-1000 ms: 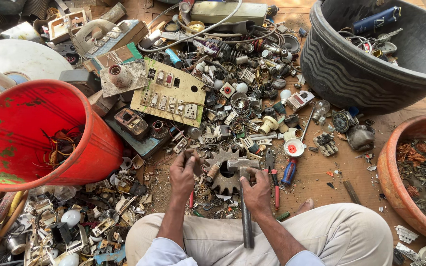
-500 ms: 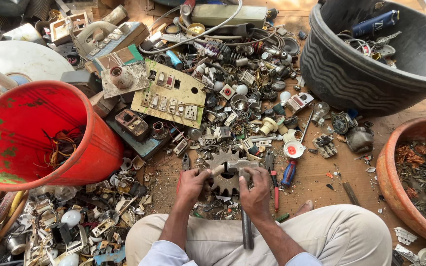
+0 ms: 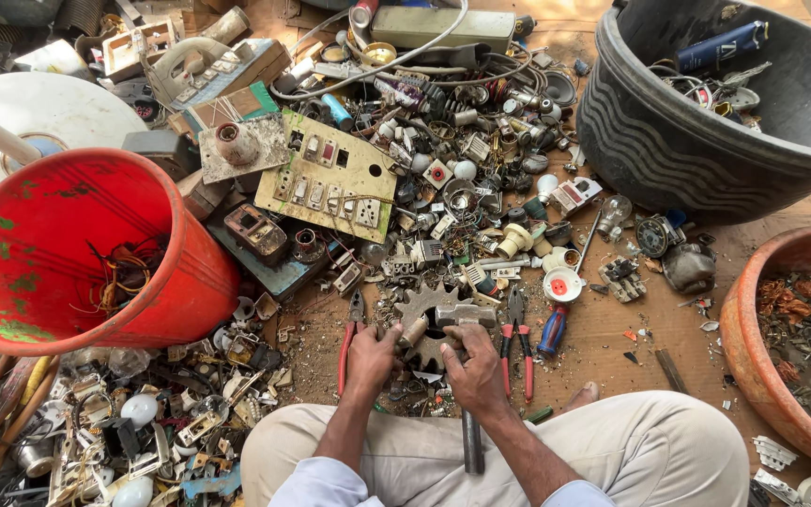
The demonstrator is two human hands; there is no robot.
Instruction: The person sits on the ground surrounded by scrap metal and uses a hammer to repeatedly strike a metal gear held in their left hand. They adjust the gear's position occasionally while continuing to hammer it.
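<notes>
Your left hand (image 3: 371,349) is closed around a small tan cylindrical part (image 3: 414,330), pinning it against the rusty toothed gear (image 3: 421,306) that lies flat on the dirt floor just in front of your knees. Your right hand (image 3: 474,361) is wrapped around the handle of a hammer (image 3: 463,314), whose steel head sits across the gear's middle, touching or just above the tan part; you cannot tell which from this view. The handle runs back under your right palm and down between your legs. Red-handled pliers (image 3: 347,340) lie on the ground just beside your left hand, and a second red-handled pair (image 3: 516,336) rests just right of your right hand, with a blue-and-red screwdriver (image 3: 552,330) beside it. Beyond the gear spreads a heap of small electrical scrap, with a yellowish switch panel (image 3: 330,183) on it. A red bucket (image 3: 157,291) holding tangled wire stands to your left, a black tub (image 3: 668,150) sits at far right, and a terracotta bowl (image 3: 753,347) of rusty bits is near your right knee.
</notes>
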